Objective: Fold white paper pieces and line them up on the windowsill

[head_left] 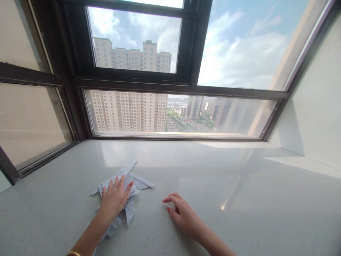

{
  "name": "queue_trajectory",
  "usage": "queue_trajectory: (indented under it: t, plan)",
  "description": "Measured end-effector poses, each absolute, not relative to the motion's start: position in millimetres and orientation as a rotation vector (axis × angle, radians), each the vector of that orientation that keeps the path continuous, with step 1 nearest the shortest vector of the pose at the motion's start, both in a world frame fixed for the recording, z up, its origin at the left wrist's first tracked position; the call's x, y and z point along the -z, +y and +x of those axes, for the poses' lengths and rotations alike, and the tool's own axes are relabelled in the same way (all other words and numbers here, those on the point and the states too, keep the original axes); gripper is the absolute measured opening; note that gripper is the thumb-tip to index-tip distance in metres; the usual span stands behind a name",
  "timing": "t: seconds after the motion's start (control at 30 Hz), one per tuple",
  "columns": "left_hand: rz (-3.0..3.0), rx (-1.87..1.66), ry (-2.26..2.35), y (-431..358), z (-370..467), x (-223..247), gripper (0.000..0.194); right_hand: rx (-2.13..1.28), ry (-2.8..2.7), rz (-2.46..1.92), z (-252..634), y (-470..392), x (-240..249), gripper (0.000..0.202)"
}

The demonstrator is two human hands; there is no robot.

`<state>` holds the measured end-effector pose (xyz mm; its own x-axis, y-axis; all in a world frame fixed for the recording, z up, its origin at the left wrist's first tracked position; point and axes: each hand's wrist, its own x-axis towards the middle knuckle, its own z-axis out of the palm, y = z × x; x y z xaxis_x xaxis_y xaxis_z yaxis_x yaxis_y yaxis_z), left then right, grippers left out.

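A loose heap of folded white paper pieces [129,210] lies on the pale speckled sill, left of the middle. My left hand [115,197] rests on top of the heap, its fingers spread and palm down. Some strips stick out past the fingers, and others are partly hidden under the hand and forearm. To the right of the heap, apart from it, my right hand [183,213] is over the sill. Its index finger reaches out, the thumb is apart from it, the other fingers bend loosely, and nothing shows between them.
The glossy stone sill [239,199] spreads to both sides and reflects light. Behind it stands a dark window frame [173,87], with tall buildings [133,110] outside. A white wall [314,106] bounds the sill on the right.
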<state>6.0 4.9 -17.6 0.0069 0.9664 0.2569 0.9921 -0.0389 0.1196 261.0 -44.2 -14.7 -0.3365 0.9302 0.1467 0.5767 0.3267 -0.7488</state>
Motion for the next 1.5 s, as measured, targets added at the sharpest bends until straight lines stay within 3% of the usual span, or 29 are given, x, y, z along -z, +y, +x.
queue_trajectory:
  t: [0.2, 0.4, 0.7, 0.93, 1.3, 1.5]
  plan:
    - [-2.427, 0.691, -1.805, -3, 41, 11, 0.05, -0.806, -2.029, -1.316, 260, -44, 13, 0.028]
    - [-2.635, 0.409, -1.496, -17, 49, 6, 0.043, -0.785, -2.033, -1.304, 260, -44, 12, 0.027]
    - [-2.135, 0.435, -1.734, -10, 34, 7, 0.033, -0.804, -2.046, -1.316, 261, -45, 12, 0.026]
    - [-2.556, 0.394, -1.376, -17, 54, 14, 0.044, -0.774, -2.044, -1.298, 261, -45, 13, 0.027]
    - [-2.266, 0.455, -1.811, -18, 43, -10, 0.042, -0.791, -2.052, -1.317, 260, -45, 10, 0.027]
    - [-2.69, 0.297, -1.519, -49, 55, -37, 0.044, -0.767, -2.06, -1.314, 260, -46, 10, 0.029]
